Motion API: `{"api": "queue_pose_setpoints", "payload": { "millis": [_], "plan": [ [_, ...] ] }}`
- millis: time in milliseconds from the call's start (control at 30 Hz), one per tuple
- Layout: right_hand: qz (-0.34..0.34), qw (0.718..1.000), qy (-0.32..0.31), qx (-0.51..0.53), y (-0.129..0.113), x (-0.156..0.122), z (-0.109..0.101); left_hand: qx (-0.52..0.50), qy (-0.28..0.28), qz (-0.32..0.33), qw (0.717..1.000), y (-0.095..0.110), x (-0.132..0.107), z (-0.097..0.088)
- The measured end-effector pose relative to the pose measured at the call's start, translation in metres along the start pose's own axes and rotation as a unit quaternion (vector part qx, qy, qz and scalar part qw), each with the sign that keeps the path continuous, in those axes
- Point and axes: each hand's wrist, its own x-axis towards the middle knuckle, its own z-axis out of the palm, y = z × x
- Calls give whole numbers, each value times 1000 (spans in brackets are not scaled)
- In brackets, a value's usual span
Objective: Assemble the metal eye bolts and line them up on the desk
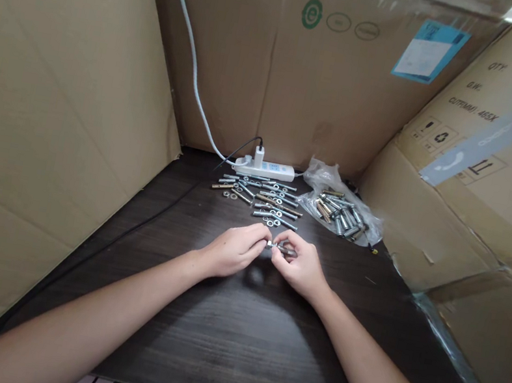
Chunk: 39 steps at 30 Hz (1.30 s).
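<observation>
My left hand (242, 248) and my right hand (298, 265) meet over the middle of the dark table. Between the fingers of my right hand lies a metal anchor bolt (286, 248), pointing sideways. At the bolt's left end my left fingertips pinch a small silver nut (269, 245); the fingers cover part of it. A washer seems to sit close beside the nut, but it is too small to be sure. Just beyond my hands, several loose bolts (277, 208), washers (270, 223) and nuts (226, 194) are spread out in rough rows.
A clear plastic bag (367, 236) with several sleeve anchors (343, 215) lies at the back right. Behind the loose parts is a white power strip (279, 172) with a charger (259, 156). A black cable (152, 218) crosses the left side. Cardboard walls (235, 82) surround the table.
</observation>
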Motion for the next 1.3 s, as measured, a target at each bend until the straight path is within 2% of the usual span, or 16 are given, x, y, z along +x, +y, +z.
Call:
{"api": "queue_pose_setpoints", "payload": {
  "millis": [100,233,500,900,1133,1300],
  "plan": [
    [0,1000,-4,-2,0,0,0,18,-12,-2,1000,-1,0,0],
    [4,1000,0,-1,0,1,0,4,12,-17,1000,0,0,0],
    [-1,1000,2,-8,0,0,0,-20,17,15,1000,2,0,-1],
    [-4,1000,-10,-2,-3,-1,0,7,-29,12,999,-6,0,0],
    [-2,1000,0,-6,1,0,0,-23,27,7,999,1,-1,-1],
    [-6,1000,2,-9,1,0,1,-28,21,18,999,2,-1,-2]
  ]
}}
